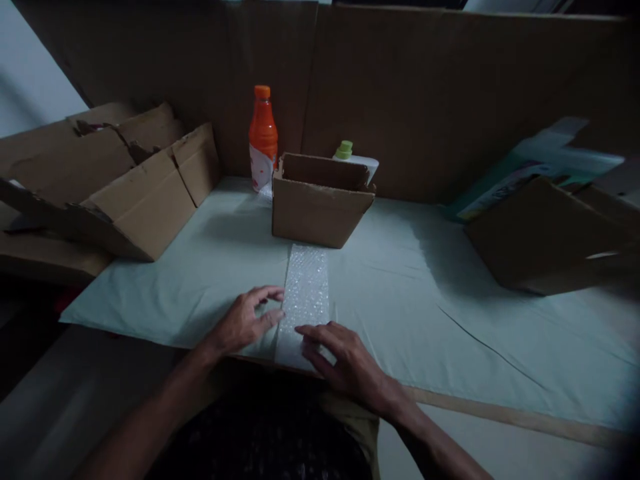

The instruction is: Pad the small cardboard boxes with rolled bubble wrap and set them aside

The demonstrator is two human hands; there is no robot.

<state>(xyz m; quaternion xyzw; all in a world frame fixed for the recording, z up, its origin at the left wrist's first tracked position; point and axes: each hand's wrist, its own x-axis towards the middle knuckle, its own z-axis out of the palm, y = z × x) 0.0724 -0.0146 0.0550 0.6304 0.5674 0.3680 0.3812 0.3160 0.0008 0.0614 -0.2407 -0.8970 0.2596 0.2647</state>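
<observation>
A narrow strip of bubble wrap [307, 283] lies flat on the cloth, running from the table's front edge up to a small open cardboard box. At the strip's left edge is my left hand [250, 317], its thumb and fingers apart with a gap between them. My right hand [343, 353] rests over the near right part of the strip. Its index finger stretches across the bubble wrap, and the thumb is apart below. Neither hand has anything between its fingers. The strip's far end meets the base of the small box [317, 213].
Behind the small box stand an orange bottle [263, 130] and a white bottle with a green cap [344, 151]. Larger cardboard boxes [145, 193] fill the left. Another box [540, 240] and a teal package [525, 170] are at right. A cardboard wall [425, 100] closes the back.
</observation>
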